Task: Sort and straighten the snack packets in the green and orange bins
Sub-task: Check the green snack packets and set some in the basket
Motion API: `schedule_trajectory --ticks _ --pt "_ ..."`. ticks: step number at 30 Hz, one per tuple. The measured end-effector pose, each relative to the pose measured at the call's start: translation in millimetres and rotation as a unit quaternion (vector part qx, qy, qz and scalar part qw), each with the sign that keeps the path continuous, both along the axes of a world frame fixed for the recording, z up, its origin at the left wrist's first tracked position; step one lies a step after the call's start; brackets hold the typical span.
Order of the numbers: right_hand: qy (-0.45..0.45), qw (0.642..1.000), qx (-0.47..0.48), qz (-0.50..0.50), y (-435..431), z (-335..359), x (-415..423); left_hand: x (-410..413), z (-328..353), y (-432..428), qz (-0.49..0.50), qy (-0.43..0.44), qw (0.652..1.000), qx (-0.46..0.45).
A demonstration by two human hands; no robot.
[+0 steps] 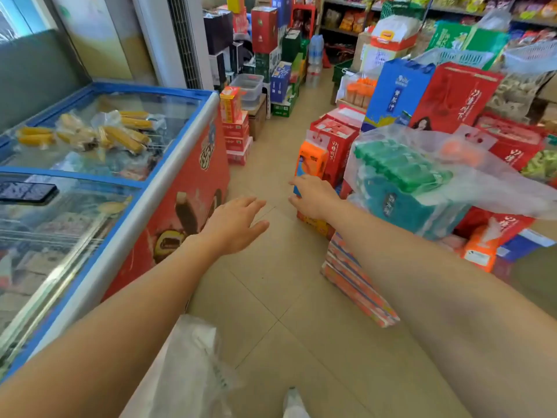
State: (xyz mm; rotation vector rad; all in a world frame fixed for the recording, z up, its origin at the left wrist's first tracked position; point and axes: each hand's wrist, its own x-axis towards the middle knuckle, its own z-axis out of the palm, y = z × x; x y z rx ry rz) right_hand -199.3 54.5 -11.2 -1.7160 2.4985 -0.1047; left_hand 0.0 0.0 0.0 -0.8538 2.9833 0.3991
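Down the middle of the shop aisle, both bare arms are reaching forward over the tiled floor (271, 297). Left hand (232, 224) is hovering palm down above the floor, fingers spread and relaxed, holding nothing. Right hand (313, 196) is stretching a little farther and to the right, its thumb and fingers curling round the near blue edge of an upright orange pack (312, 159) and pinching it. That pack is standing on the floor just in front of the red boxes (334, 140).

Far off on the right, a green bin (401, 9) is sitting high above the stacked goods, beside the shelf where snack packets (351, 21) are lying; both hands are staying well apart from it. Which bin is the orange one I cannot tell.

Along the left side a freezer (168, 176) is running from near to far, with corn (120, 137) lying under its far glass lid and a phone (27, 191) resting on the near lid. Right of the right arm, green bottles (401, 167) are sitting in a clear bag on top of a teal pack. Near the bottom edge, a white bag (187, 366) is hanging below the left arm, and a shoe (294, 402) is showing beside it
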Motion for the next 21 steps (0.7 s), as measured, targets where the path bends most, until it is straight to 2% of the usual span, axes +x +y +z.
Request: schedule_trajectory --ticks 12,21 --pt "0.002 1.000 0.025 0.006 -130.9 -0.3 -127.7 -124.6 -5.9 -136.8 0.040 -0.019 0.999 0.018" --pt "-0.003 1.000 0.012 -0.020 -262.9 -5.8 -202.3 -192.8 -12.2 -278.8 0.033 -0.014 0.999 0.008"
